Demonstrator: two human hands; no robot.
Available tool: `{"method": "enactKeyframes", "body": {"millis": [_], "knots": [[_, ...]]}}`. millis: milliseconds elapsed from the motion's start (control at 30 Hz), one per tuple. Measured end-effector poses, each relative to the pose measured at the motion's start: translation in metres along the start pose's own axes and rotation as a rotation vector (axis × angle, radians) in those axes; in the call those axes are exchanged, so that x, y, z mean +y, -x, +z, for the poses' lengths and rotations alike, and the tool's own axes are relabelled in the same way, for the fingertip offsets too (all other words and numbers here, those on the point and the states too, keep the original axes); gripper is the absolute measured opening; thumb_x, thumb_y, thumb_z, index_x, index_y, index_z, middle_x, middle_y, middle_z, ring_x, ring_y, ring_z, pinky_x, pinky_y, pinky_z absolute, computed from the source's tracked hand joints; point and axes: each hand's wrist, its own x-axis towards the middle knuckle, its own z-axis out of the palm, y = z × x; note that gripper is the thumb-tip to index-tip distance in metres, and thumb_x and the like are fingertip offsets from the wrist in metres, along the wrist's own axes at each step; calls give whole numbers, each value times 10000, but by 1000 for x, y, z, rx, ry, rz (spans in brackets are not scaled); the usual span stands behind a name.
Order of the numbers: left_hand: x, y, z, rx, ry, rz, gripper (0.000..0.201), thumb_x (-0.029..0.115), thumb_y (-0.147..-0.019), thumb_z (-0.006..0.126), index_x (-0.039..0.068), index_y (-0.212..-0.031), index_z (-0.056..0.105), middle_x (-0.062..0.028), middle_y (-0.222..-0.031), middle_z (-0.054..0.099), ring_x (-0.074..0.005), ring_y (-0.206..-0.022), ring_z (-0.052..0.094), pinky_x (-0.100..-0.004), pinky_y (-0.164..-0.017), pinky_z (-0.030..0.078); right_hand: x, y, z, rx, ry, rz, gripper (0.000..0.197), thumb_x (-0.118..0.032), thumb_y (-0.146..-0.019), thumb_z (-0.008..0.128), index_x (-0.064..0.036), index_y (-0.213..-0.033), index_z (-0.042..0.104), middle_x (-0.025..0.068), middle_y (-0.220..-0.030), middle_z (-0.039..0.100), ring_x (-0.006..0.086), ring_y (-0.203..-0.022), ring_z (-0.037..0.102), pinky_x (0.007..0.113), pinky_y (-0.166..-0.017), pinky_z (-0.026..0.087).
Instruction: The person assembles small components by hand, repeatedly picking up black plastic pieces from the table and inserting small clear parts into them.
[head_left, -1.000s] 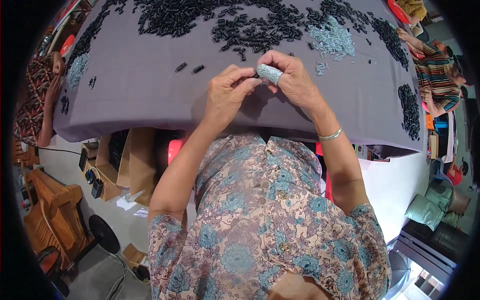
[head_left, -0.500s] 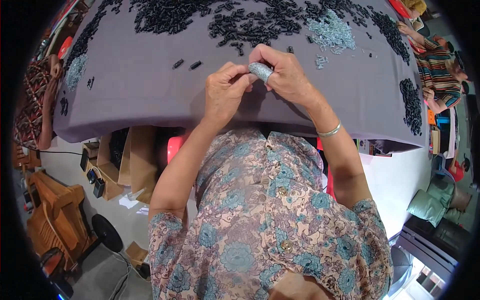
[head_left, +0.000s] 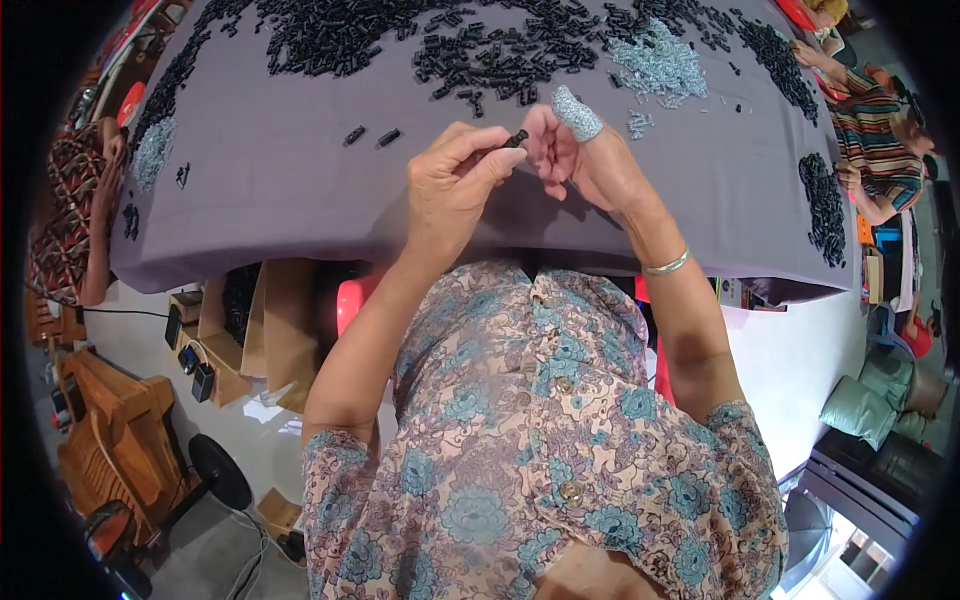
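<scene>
My left hand [head_left: 450,190] pinches a small black cylindrical part [head_left: 516,139] between thumb and fingertips, its end sticking out toward the right. Close beside it, my right hand [head_left: 590,165] is open, palm turned toward the left hand and fingers loosely curled. Its thumb stands apart, wrapped in a speckled grey cover [head_left: 576,113]. Nothing shows in the right palm. Two loose black parts [head_left: 388,138] lie on the grey cloth left of my hands.
Black parts [head_left: 500,55] are heaped along the far side of the cloth-covered table [head_left: 300,180]. A pile of small clear pieces [head_left: 658,65] lies at far right, with several strays nearer. People sit at the left [head_left: 80,210] and right [head_left: 880,130] edges, beside smaller piles.
My hands have parted slightly. The right hand has let go and turned its palm inward, thumb lifted. The black part now shows in my left fingertips.
</scene>
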Motion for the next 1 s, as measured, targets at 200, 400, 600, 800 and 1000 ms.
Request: {"method": "enactKeyframes", "body": {"millis": [200,400,600,800,1000], "knots": [[1,2,3,12,-134,182,168,-35,-811,682,-38,-979,670,-38,-927,558,-102,-794,590,-220,-670,498,7,5,9,-147,-201,165,579,-637,-937,306,-109,-846,525,-23,-690,425,60,-585,375,198,-439,291],[9,3,5,-8,-122,161,191,-11,-781,707,-4,-971,693,-40,-908,540,-103,-776,551,-229,-671,477,11,8,12,-156,-282,235,573,-651,-890,397,-101,-780,515,-33,-660,386,70,-558,327,211,-435,242],[11,4,8,11,-101,212,232,33,-740,748,27,-967,703,-19,-869,533,-97,-753,505,-222,-650,430,24,5,11,-299,-611,246,507,-588,-868,478,-100,-734,499,-36,-628,381,72,-517,316,214,-409,208],[15,2,8,10,-160,232,285,35,-706,764,23,-976,671,-17,-894,524,-91,-759,501,-220,-658,437,12,7,22,-104,-738,317,499,-582,-869,468,-91,-783,492,-43,-605,392,70,-466,317,204,-366,205],[11,3,10,37,-195,250,279,31,-703,760,25,-966,667,-15,-889,519,-88,-760,506,-228,-647,438,17,6,22,-156,-815,319,487,-572,-872,472,-95,-773,491,-49,-594,382,73,-458,308,202,-364,213]]}}
